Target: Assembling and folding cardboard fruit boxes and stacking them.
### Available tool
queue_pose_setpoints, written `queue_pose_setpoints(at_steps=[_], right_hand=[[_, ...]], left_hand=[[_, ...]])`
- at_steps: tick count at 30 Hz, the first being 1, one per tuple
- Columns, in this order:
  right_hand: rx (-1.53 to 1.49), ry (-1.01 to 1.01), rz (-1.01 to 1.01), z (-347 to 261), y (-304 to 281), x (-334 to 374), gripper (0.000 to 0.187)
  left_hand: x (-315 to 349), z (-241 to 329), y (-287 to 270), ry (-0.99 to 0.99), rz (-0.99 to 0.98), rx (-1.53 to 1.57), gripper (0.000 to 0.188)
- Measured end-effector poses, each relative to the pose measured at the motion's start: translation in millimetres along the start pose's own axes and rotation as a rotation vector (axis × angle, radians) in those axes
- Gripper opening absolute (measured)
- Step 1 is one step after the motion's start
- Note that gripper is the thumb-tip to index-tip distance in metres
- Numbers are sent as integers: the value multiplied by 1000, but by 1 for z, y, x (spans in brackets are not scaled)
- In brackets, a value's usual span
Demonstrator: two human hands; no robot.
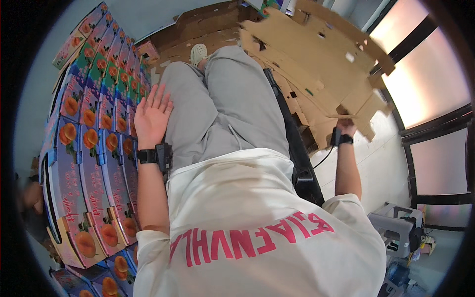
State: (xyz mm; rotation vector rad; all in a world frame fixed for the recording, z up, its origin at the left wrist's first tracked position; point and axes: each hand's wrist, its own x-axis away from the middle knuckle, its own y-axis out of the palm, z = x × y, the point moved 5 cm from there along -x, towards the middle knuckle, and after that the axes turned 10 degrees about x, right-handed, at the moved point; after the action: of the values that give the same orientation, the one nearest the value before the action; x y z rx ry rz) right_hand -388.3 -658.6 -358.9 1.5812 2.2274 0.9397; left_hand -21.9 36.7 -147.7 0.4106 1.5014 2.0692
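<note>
My left hand (154,119) lies palm up beside my left thigh, fingers stretched out and holding nothing. Close to its left rises a tall stack of printed cartons (81,163) with peach pictures. On the right, my right hand (346,127) is closed around the near edge of a large flattened cardboard box (321,64). The brown sheet is tilted up, with cut-out holes and loose flaps, and slightly blurred. Its flap partly hides my right fingers. Both wrists carry black straps with small dark devices.
A long black bag or case (284,116) runs along my right leg. Other cut cardboard (297,106) lies beneath the raised sheet. A grey plastic stool (396,225) stands at lower right, near dark-framed glass panels (440,158). More cartons (111,279) lie at lower left.
</note>
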Motion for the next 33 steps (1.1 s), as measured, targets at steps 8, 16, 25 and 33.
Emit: queue_pose_setpoints(at_steps=[8,16,25,33], right_hand=[[375,342,325,126,-74,34,36],[227,342,275,151,-19,34,33],[456,470,156,175,10,40,61],[312,1058,-369,181,-1,81,50]], left_hand=[[-4,0,-45,57,63,-61,36],[-3,1,-51,91,113,17,29],[-1,1,-45,121,115,81,28],[-1,5,-54,114,38,105,30]])
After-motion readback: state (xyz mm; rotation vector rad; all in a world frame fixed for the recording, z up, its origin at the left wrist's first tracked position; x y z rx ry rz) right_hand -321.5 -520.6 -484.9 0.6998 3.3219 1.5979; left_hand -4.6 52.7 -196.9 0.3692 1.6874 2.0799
